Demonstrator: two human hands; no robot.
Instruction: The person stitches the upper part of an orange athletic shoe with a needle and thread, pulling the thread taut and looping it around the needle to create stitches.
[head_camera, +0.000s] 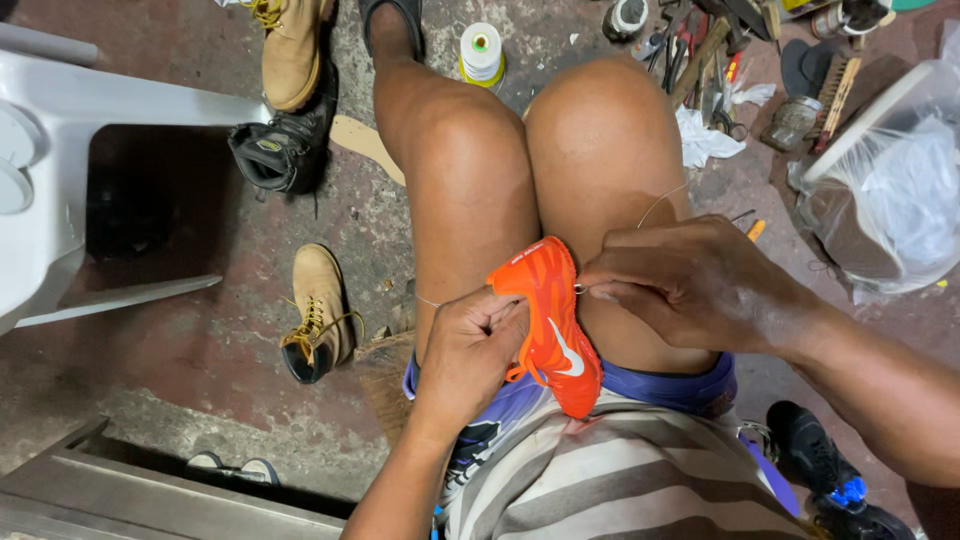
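An orange sports shoe (550, 320) with a white mark lies sole-side out between my knees, on my lap. My left hand (470, 350) grips its left side, fingers curled into the opening. At the shoe's right edge my right hand (680, 285) pinches a small metal needle (580, 289). A thin thread (660, 200) loops up from that hand across my right thigh. Another strand shows at my left thigh (428, 300).
A spool of white thread (481, 52) stands on the floor ahead. Tan boots (318, 315) and a black boot (282, 150) lie left, beside a white plastic chair (60, 130). Tools (700, 60) and a plastic bag (890, 200) crowd the right. A black-and-blue shoe (820, 465) lies lower right.
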